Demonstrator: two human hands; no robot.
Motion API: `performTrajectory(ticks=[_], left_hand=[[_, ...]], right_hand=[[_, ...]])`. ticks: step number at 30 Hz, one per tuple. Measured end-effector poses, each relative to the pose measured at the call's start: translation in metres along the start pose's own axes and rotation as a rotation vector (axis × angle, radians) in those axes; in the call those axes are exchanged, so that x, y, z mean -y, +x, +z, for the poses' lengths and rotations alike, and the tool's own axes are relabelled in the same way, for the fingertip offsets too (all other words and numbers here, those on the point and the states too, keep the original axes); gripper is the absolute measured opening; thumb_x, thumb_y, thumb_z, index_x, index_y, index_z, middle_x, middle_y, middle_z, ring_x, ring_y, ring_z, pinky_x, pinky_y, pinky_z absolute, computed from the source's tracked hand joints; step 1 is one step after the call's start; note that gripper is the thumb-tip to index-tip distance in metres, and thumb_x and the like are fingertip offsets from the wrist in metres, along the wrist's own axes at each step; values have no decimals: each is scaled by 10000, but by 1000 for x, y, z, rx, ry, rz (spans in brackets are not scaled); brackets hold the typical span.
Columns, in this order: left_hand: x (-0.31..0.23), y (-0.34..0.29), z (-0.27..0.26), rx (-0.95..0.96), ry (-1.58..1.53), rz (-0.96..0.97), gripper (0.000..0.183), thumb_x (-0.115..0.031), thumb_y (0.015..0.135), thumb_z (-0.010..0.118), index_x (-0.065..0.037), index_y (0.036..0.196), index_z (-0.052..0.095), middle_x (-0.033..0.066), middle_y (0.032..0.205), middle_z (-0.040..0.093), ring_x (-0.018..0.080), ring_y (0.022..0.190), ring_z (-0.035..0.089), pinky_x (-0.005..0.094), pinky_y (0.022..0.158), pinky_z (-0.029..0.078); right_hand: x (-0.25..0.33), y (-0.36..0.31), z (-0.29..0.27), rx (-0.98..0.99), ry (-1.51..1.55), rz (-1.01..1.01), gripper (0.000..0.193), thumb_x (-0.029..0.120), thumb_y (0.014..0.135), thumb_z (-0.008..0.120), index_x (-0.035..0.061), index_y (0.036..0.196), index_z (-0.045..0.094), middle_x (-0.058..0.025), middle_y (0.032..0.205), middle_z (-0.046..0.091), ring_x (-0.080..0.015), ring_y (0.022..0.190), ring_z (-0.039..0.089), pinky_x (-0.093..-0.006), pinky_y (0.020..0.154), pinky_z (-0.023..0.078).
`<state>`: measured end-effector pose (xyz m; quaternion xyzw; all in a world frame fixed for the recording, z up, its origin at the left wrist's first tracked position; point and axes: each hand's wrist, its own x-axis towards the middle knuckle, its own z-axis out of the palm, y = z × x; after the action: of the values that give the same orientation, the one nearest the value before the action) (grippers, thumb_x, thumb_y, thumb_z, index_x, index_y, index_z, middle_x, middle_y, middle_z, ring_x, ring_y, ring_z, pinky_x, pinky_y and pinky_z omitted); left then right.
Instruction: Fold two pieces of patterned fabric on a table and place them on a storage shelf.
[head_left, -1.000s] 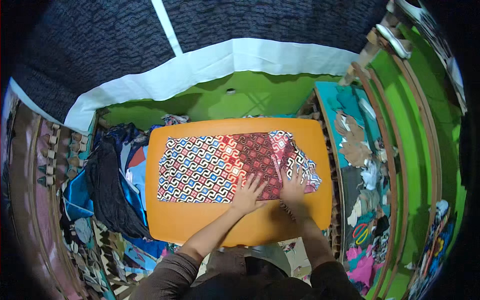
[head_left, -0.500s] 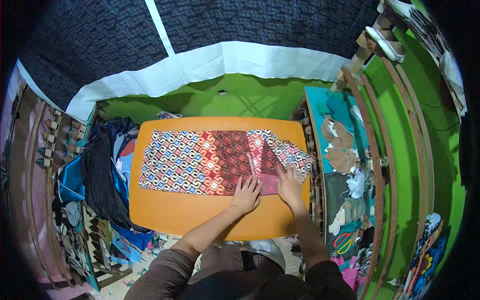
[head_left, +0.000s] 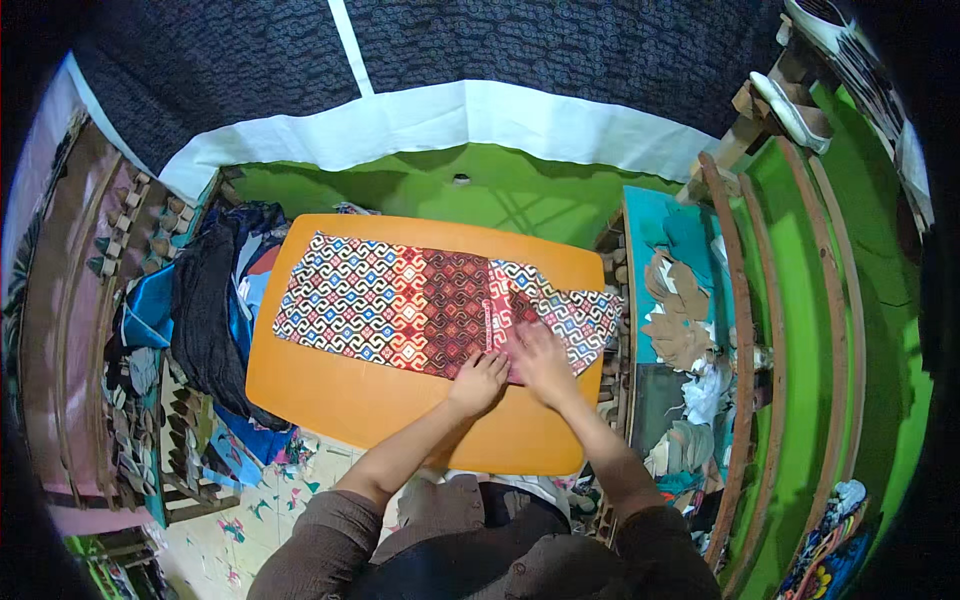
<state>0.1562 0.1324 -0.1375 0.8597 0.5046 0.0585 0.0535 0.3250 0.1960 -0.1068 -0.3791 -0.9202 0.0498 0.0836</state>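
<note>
A patterned cloth (head_left: 345, 300) lies across the orange table (head_left: 340, 395), white and blue at the left, running through orange and red to dark maroon. Its right part is folded over, with a pink-red strip and a slanting white-blue flap (head_left: 590, 318) that reaches the table's right edge. My left hand (head_left: 480, 381) rests on the cloth's near edge by the maroon part, fingers laid on it. Just right of it, my right hand (head_left: 543, 362) presses flat on the folded part with its fingers stretched out, slightly blurred. Neither hand grips anything visible.
Dark fabric (head_left: 215, 330) is heaped beside the table's left. A rack with a teal board (head_left: 640, 270) at the right carries brown cut pieces (head_left: 680, 310). Wooden rails (head_left: 735, 380) run along the green wall. Scraps (head_left: 235, 528) litter the floor at lower left.
My right hand has moved left across the folded part, toward the left hand. My left hand has drawn its fingers in near the edge. The whole view has tilted slightly.
</note>
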Motion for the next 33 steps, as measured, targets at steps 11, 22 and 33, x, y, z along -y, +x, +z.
performTrajectory(ticks=[11,22,33], left_hand=[[-25,-22,-8,2,26,-21,463,-238,834,464,-36,1250,443,122,1312,429,248,1241,354,458,1046,220],[-16,7,-34,39,-13,70,565,-257,824,484,-65,1334,333,123,1376,337,261,1225,373,446,993,304],[16,-23,-4,-108,132,-255,440,-137,821,420,-2,1240,432,156,1292,452,270,1183,451,400,988,352]], right_hand=[[-73,-26,7,-120,-262,463,479,92,814,453,82,1291,404,-133,1381,327,-335,1297,252,-575,1022,179],[-25,-37,20,-130,815,797,684,326,869,501,-2,1377,182,-308,1405,133,-421,1317,133,-436,1066,166],[11,-2,21,17,761,904,787,415,868,467,-44,1378,82,-259,1441,61,-419,1331,56,-448,1081,91]])
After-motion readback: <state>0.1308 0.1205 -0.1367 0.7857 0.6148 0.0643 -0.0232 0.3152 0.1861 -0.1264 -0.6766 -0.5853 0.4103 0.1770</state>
